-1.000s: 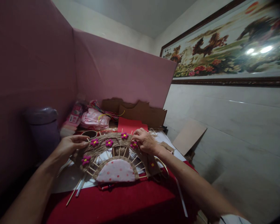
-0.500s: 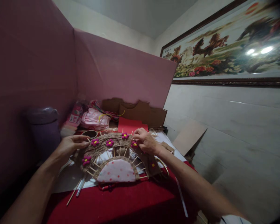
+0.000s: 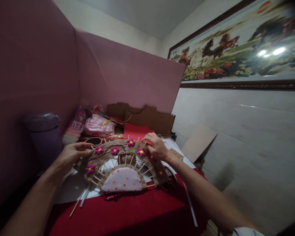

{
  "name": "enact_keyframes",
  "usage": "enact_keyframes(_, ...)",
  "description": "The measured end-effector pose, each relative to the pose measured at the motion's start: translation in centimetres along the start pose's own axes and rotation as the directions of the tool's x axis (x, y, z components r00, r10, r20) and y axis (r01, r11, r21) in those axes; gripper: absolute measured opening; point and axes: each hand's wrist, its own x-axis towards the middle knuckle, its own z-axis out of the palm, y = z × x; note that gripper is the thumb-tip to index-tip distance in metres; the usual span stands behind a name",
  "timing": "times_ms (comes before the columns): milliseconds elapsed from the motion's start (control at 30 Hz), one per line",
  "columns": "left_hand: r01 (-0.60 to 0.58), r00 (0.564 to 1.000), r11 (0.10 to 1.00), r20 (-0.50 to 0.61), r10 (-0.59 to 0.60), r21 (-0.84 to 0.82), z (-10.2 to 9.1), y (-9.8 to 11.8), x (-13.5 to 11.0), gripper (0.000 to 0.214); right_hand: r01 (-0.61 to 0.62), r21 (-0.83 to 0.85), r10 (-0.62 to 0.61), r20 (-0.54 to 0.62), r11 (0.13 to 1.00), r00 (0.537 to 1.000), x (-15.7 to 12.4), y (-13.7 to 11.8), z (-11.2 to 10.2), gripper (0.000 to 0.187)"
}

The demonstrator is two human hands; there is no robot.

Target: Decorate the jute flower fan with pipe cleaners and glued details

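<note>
A fan-shaped craft of sticks woven with brown twine (image 3: 105,158) stands over the table. Its half-round centre patch (image 3: 123,180) is white cloth with pink-red dots. Magenta felt flowers with yellow middles, such as the top flower (image 3: 131,142), sit along the twine band. My left hand (image 3: 75,153) pinches the fan's upper left edge, at a stick end. At the upper right edge, my right hand (image 3: 155,146) has its fingers closed around the rim beside a flower (image 3: 141,152). My right hand partly covers another flower just below it.
A red cloth (image 3: 113,218) covers the table front. Loose sticks (image 3: 77,203) and a clear glue stick (image 3: 190,205) lie there. Behind stand a tape roll (image 3: 94,141), red paper (image 3: 135,130), cardboard (image 3: 149,118) and pink dotted cloth (image 3: 98,125). A purple lidded container (image 3: 45,137) is at left.
My right hand has shifted slightly right along the fan's rim, uncovering a flower it partly hid. My left hand keeps its hold.
</note>
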Motion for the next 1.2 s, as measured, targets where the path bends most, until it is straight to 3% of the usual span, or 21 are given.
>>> enact_keyframes(133,-0.004,1.000,1.000,-0.009,0.005,0.014,0.0,0.0,0.0,0.057,-0.212,0.067,0.216,-0.067,0.975,0.974,-0.6,0.8,-1.0,0.015)
enact_keyframes(233,0.014,1.000,1.000,-0.007,-0.014,0.021,0.0,0.0,0.0,0.060,-0.439,0.133,0.451,-0.069,0.888,0.890,-1.1,2.0,-1.4,0.014)
enact_keyframes(300,0.013,1.000,1.000,-0.006,-0.013,0.014,0.0,0.0,0.1,0.060,-0.507,0.175,0.517,-0.014,0.844,0.856,-1.4,2.8,-1.5,0.022)
enact_keyframes(500,-0.019,0.999,1.000,-0.031,0.020,0.014,0.2,0.1,0.1,0.055,-0.560,0.325,0.447,0.362,0.762,0.818,-2.4,3.7,-1.5,0.037)
enact_keyframes(600,-0.019,0.999,1.000,-0.028,0.019,0.006,0.2,0.2,0.0,0.055,-0.581,0.402,0.399,0.451,0.708,0.798,-2.5,3.2,-1.7,0.042)
enact_keyframes(900,-0.026,0.997,1.000,-0.078,0.025,-0.014,0.0,0.0,0.1,0.052,-0.596,0.543,0.475,0.362,0.592,0.802,-0.8,3.9,-1.3,0.042)
enact_keyframes(1200,-0.049,0.995,0.990,-0.098,0.036,-0.134,0.6,0.9,-0.6,0.059,-0.573,0.502,0.483,0.310,0.648,0.819,-0.3,3.6,-1.2,0.036)
